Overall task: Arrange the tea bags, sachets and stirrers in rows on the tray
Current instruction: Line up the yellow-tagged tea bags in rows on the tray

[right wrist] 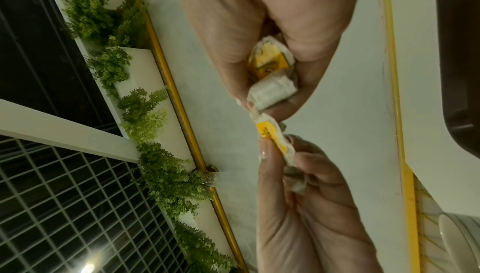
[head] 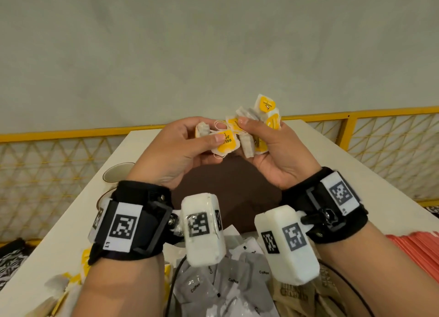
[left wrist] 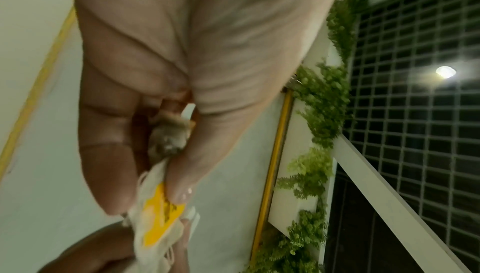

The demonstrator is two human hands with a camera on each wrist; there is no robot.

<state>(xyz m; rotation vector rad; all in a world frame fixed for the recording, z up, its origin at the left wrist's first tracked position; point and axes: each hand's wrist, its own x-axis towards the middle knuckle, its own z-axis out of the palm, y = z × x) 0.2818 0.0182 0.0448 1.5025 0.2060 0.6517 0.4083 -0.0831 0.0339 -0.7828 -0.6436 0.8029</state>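
Both hands are raised above the dark brown tray (head: 213,188). My left hand (head: 215,136) pinches one tea bag (head: 225,144) with a yellow tag between thumb and fingers; the left wrist view shows the same tea bag (left wrist: 159,218). My right hand (head: 248,124) grips a bunch of tea bags (head: 263,110), white pouches with yellow tags, and the bunch of tea bags (right wrist: 270,80) also shows in the right wrist view. The two hands nearly touch, and a thin string runs between the single bag and the bunch. Grey coffee sachets (head: 213,283) and brown sachets (head: 299,293) lie below my wrists.
A white cup (head: 116,172) stands left of the tray on the white table (head: 370,179). More tea bags (head: 69,283) lie at the near left. Red stirrers (head: 418,248) are stacked at the near right. A yellow lattice railing (head: 380,136) runs behind the table.
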